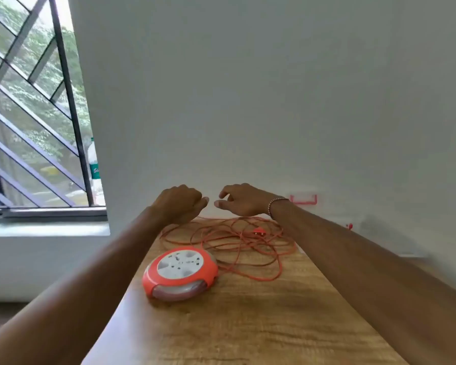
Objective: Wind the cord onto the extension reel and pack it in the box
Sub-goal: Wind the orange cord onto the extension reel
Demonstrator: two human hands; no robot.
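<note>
Orange cord point(229, 243) sprawls loose behind the reel point(180, 272); left hand point(179, 204) and right hand point(241, 200) hover loosely curled, holding nothing. Best steady the reel first, then feed the cord evenly.

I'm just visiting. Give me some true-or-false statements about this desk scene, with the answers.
1. The cord is fully wound onto the reel. False: it lies in loose loops on the table.
2. The reel lies flat, sockets up. True.
3. The left hand grips the plug. False: the plug lies on the cord, untouched.
4. The right hand holds nothing. True.
5. A window is on the left. True.
</note>
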